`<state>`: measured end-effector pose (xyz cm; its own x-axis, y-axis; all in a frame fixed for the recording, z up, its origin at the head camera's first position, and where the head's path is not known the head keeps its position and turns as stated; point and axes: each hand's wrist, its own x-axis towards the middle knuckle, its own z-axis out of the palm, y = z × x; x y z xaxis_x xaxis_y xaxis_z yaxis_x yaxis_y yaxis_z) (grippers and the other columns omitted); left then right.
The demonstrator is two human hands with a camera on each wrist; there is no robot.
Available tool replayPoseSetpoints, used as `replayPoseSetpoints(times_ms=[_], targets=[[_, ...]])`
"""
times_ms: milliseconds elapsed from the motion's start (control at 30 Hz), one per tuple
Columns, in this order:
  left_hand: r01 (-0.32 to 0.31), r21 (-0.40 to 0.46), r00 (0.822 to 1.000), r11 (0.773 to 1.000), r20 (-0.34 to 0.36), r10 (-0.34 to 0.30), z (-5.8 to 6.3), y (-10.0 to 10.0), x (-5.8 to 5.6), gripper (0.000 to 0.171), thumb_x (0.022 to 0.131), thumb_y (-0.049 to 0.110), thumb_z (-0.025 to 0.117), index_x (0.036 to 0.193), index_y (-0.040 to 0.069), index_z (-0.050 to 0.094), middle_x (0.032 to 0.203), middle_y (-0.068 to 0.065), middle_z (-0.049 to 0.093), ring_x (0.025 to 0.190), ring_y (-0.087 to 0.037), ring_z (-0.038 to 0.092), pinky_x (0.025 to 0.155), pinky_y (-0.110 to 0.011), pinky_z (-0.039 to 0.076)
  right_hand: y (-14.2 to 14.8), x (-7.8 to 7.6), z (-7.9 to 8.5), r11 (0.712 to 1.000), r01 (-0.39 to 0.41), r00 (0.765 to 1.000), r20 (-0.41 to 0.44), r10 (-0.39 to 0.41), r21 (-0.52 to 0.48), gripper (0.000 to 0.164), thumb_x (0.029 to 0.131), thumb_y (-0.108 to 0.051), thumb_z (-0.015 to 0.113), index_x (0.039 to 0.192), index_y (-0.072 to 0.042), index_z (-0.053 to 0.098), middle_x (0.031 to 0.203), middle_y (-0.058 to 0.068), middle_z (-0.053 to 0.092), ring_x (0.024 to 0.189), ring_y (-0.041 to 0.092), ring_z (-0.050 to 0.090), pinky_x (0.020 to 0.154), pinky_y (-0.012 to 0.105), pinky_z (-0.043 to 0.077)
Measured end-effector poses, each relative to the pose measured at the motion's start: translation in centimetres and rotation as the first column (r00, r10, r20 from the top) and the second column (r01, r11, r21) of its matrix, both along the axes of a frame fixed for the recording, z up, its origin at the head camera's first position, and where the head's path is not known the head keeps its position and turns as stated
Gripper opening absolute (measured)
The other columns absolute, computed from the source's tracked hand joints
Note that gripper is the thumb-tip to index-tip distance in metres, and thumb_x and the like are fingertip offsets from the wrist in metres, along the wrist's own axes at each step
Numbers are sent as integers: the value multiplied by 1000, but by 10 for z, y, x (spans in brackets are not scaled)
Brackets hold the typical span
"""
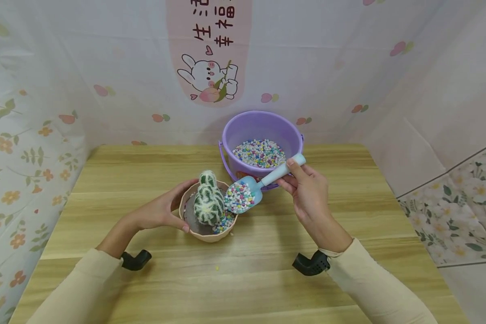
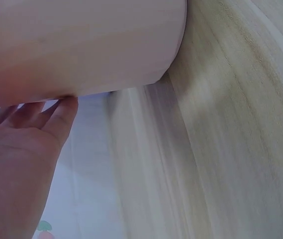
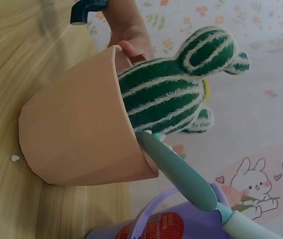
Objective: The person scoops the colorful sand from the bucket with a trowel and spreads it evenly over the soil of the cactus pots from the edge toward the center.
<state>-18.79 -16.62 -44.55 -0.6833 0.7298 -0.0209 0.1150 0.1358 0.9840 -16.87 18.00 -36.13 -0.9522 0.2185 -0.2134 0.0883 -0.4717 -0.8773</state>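
Note:
A peach-coloured flowerpot [image 1: 211, 238] holds a green toy-like cactus [image 1: 209, 204] with fuzzy white stripes. My left hand [image 1: 159, 210] grips the pot from its left side, thumb at the front rim and fingers round the back. In the pot, small coloured pebbles [image 1: 225, 223] lie right of the cactus, with grey filling elsewhere. My right hand [image 1: 311, 192] grips the pale handle of a light blue scoop [image 1: 256, 192], whose blade is heaped with coloured pebbles. The right wrist view shows the blade's tip at the pot rim [image 3: 148, 167], close beside the cactus.
Behind the scoop stands a purple bucket [image 1: 236, 135] partly filled with coloured pebbles, its handle hanging at the left. Stray pebbles lie on the wooden table [image 1: 154, 288], including a yellow one [image 1: 217, 268] in front of the pot. Printed cloth hangs behind and at the sides.

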Motion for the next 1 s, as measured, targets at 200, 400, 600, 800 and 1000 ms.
replayPoseSetpoints(times_ms=[200, 400, 600, 800, 1000], targets=[[36, 45, 999, 998, 36, -38, -4, -3, -3, 110, 74, 4, 83, 157, 15, 12, 160, -11, 17, 145, -32, 18, 109, -18, 34, -1, 0, -1, 1000, 8, 1000, 15, -8, 7, 33, 92, -15, 67, 117, 5, 61, 83, 11, 70, 70, 17, 72, 71, 28, 59], [-1, 43, 1000, 999, 21, 0, -5, -3, 6, 116, 74, 5, 83, 157, 12, 2, 163, -11, 3, 148, -35, 6, 109, -13, 28, -3, 0, -1, 1000, 8, 1000, 11, -8, -4, 34, 92, -15, 68, 117, 6, 61, 84, 11, 70, 70, 17, 71, 71, 29, 59], [-91, 16, 989, 996, -113, 92, -13, 2, 25, 129, 69, 5, 87, 157, 17, -7, 163, -10, -5, 148, -36, 2, 110, -12, 24, -3, 0, 0, 1000, -2, 1000, 2, 2, -14, 36, 92, -14, 67, 120, 7, 60, 88, 12, 70, 72, 18, 72, 73, 29, 58], [-261, -89, 946, 961, -221, 236, -20, 13, 43, 139, 63, 14, 92, 156, 18, -10, 163, -16, -4, 147, -38, 7, 115, -50, 23, -3, 0, 1, 1000, 11, 1000, -3, -11, -9, 36, 92, -15, 68, 120, 7, 60, 90, 12, 70, 74, 19, 72, 74, 30, 58], [-346, -95, 920, 933, -230, 318, -23, 20, 46, 132, 63, 16, 93, 156, 9, 0, 159, -20, 14, 144, -40, 22, 112, -62, 24, -4, 0, 2, 1000, 8, 1000, -16, -8, -2, 37, 92, -14, 68, 120, 8, 59, 90, 12, 70, 74, 19, 72, 74, 31, 58]])
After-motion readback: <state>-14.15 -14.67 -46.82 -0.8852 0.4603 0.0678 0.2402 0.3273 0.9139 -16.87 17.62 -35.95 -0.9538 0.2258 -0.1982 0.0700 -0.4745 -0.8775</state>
